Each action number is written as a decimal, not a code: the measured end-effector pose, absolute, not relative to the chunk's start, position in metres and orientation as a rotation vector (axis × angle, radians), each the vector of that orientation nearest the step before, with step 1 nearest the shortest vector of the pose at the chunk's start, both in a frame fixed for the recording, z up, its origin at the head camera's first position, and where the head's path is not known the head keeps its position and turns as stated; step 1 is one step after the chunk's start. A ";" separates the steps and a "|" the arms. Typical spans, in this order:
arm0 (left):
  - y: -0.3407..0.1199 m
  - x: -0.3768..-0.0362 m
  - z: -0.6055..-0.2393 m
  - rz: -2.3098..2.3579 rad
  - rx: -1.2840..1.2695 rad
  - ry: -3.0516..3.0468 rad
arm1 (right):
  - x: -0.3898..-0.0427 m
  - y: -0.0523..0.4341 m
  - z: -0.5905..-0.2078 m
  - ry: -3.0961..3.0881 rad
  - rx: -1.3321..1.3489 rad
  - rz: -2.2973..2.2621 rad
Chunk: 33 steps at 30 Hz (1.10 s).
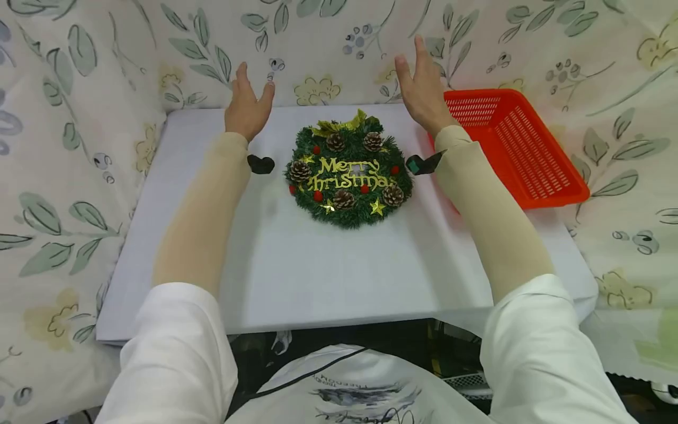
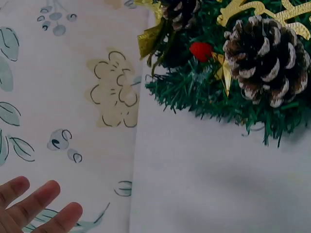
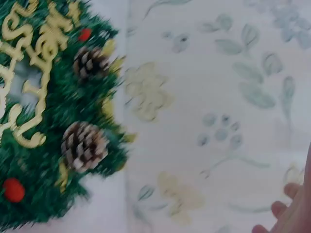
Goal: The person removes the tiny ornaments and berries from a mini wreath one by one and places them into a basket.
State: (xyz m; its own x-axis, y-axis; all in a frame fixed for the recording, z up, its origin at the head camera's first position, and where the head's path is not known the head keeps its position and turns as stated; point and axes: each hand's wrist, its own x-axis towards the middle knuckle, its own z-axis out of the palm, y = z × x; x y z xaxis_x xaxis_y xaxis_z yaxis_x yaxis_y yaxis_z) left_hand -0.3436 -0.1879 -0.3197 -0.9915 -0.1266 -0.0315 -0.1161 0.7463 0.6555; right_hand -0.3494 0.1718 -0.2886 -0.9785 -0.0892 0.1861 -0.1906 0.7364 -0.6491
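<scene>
both hands raised, palms released, flanking the wreath (image 1: 349, 171)

left hand (image 1: 246, 106) and right hand (image 1: 424, 88) hold nothing; best to close in evenly on the rim, clear of the pine cones.

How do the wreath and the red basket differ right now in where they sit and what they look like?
The wreath is round, green, trimmed with pine cones and gold lettering; the red basket is rectangular, perforated plastic. The wreath lies flat mid-board between both forearms; the basket sits at the board's right edge, beyond the right hand. Neither is being touched.
</scene>
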 end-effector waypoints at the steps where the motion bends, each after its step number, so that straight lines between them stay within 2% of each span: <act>1: -0.188 -0.342 -0.321 -1.181 0.221 -2.872 | -0.348 0.171 -0.286 -2.770 0.233 1.126; 11: -0.189 -0.329 -0.349 -1.607 0.086 -2.523 | -0.332 0.150 -0.271 -2.560 0.505 1.427; 21: -0.184 -0.291 -0.400 -1.712 -0.111 -2.386 | -0.303 0.121 -0.299 -2.604 0.744 1.502; 33: -0.179 -0.267 -0.442 -1.771 -0.201 -2.222 | -0.287 0.110 -0.329 -2.659 0.876 1.408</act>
